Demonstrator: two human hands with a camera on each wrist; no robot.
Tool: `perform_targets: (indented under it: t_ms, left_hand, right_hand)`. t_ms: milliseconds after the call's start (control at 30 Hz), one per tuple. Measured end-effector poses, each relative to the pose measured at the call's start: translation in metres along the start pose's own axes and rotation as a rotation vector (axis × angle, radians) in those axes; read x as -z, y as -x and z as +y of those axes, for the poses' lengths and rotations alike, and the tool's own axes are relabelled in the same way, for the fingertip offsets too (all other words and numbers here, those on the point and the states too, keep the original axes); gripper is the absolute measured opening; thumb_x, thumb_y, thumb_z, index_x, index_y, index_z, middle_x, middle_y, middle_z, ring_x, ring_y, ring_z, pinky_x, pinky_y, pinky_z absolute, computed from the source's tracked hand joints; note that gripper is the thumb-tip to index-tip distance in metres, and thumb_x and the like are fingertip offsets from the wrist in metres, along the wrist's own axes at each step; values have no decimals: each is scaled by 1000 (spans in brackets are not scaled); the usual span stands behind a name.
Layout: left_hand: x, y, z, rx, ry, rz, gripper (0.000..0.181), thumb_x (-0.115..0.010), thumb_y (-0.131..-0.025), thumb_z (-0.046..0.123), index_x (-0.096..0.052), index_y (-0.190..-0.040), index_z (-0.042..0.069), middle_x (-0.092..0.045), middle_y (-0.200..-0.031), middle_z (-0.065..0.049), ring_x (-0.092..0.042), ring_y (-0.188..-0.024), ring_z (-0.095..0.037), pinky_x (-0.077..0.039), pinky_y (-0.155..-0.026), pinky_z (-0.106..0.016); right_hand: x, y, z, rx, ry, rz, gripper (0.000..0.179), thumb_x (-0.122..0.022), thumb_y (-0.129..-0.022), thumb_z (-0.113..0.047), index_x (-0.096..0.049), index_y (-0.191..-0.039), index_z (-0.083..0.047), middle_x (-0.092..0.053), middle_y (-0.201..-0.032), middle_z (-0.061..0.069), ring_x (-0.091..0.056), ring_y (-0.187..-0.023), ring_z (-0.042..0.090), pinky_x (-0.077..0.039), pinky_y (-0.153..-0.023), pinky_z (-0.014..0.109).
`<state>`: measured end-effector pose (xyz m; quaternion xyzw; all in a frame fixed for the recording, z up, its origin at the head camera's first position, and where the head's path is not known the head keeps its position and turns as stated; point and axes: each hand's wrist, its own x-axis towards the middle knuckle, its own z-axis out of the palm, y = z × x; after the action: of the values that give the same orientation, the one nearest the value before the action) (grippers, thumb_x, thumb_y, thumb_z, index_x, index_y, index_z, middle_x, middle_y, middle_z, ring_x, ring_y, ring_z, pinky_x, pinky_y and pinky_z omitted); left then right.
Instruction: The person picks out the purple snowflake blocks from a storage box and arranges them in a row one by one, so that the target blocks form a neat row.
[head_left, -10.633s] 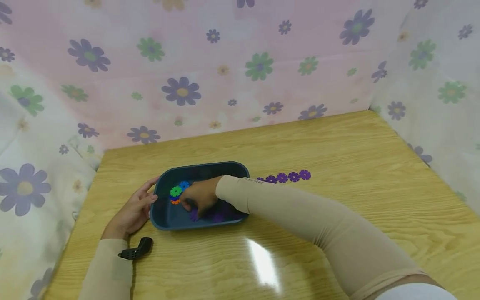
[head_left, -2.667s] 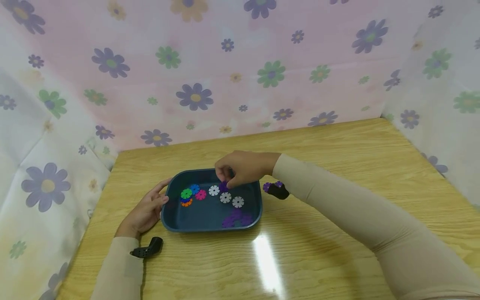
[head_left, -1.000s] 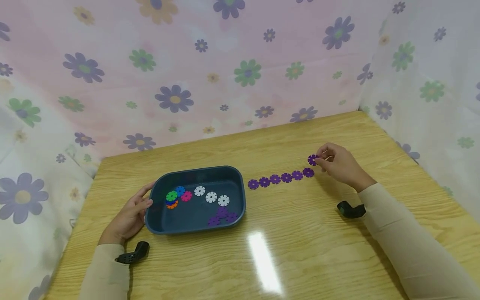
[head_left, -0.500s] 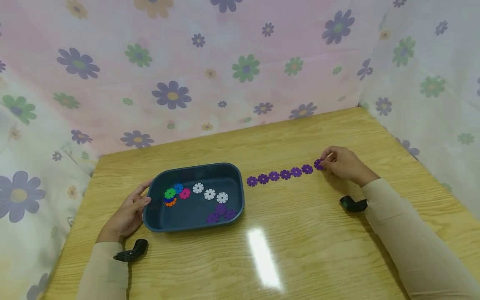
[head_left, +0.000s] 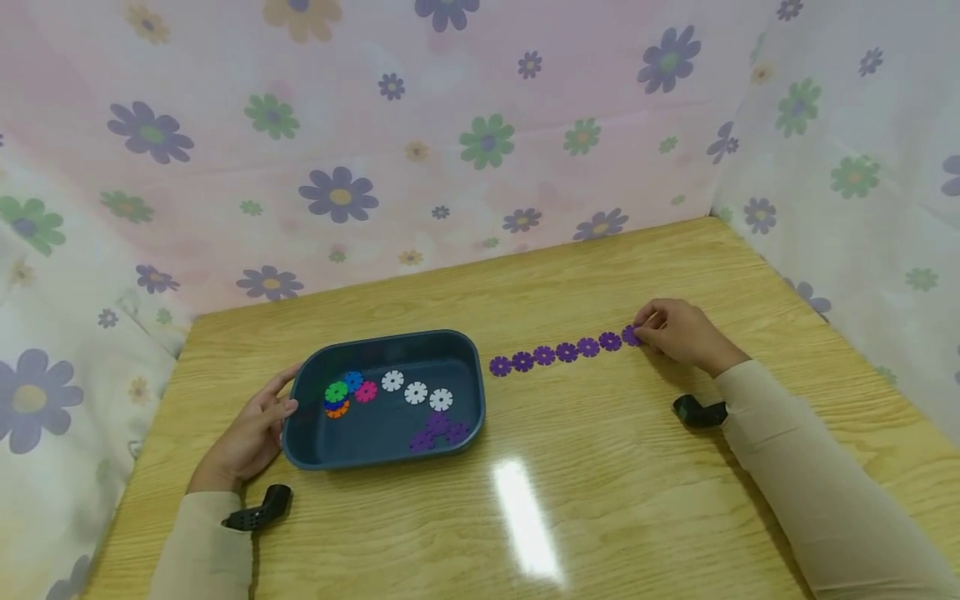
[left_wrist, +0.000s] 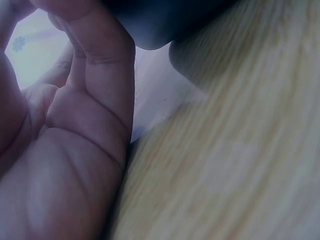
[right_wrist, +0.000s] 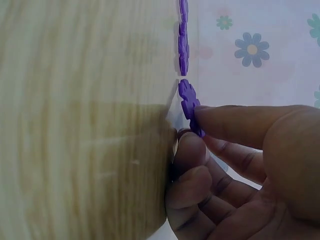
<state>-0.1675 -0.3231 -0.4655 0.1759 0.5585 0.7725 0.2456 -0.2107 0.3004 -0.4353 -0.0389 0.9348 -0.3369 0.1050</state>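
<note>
R hand (head_left: 678, 337) is on the right side of the table, and I've got it pinching one purple disc (right_wrist: 187, 95) betw. thumb and fingers; other fingers curl in underneath. Disc sits at the right end of the purple row (head_left: 566, 352). R wrist cam shows it tilted vs. the row, w/ a thin gap to its neighbor, so just beside, prob. not touching.

Handling, my guess: thin plastic, v. light, stiff w/ a bit of flex, not fragile; smooth faces could slip or spin. I'd hold it by the outer edge, right side, leaving the left edge free, as now. Flat ones would be tough to pick up; I'd get a nail under the rim or use a notch. A nudge would likely shift the row, since the pieces look loose.

Further left, L hand (head_left: 251, 433) holds the left end of the blue tray (head_left: 367, 437), thumb at the rim; can't tell exactly where all fingertips land. Tray prob. rigid plastic, light enough to slide, so the end wall is a decent spot to steady it.

In tray: purple pile (head_left: 437, 429) near right, overlapping; three white discs (head_left: 416, 393) mid to right; pink disc (head_left: 366, 391), blue disc (head_left: 353, 382), green disc (head_left: 337, 392) and orange disc (head_left: 337, 410) bunched left. Wood table (head_left: 390, 542) under all; floral cloth (head_left: 420, 200) at far side.
</note>
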Motion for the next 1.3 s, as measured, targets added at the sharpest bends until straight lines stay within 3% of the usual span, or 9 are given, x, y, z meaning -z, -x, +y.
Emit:
perform_targets:
  t_ms: [933, 1133, 1300]
  left_hand:
    - [0, -2, -2, -30, 18, -44, 51, -27, -108, 0, -32, -151, 25, -69, -111, 2, -70, -87, -8, -59, -74, -23]
    - [0, 0, 0, -20, -6, -28, 50, -27, -108, 1, -33, -151, 27, -70, -102, 4, -69, -79, -6, -57, -69, -21]
    - [2, 1, -1, 4, -63, 22, 49, -30, -108, 3, -36, -148, 30, -70, -97, 6, -67, -74, -4, -55, -64, -19]
  right_hand:
    - [9, 5, -3, 5, 47, 36, 25, -57, -102, -24, -58, -115, -2, -65, -104, 21, -65, -73, 20, -53, -61, 32]
    - [4, 4, -12, 105, 71, 111, 26, -56, -103, -28, -61, -114, -5, -65, -103, 17, -63, -73, 19, -51, -60, 31]
    - [-7, 3, -42, 240, 21, 124, 27, -57, -103, -30, -64, -115, -7, -66, -103, 12, -63, -83, 25, -53, -62, 32]
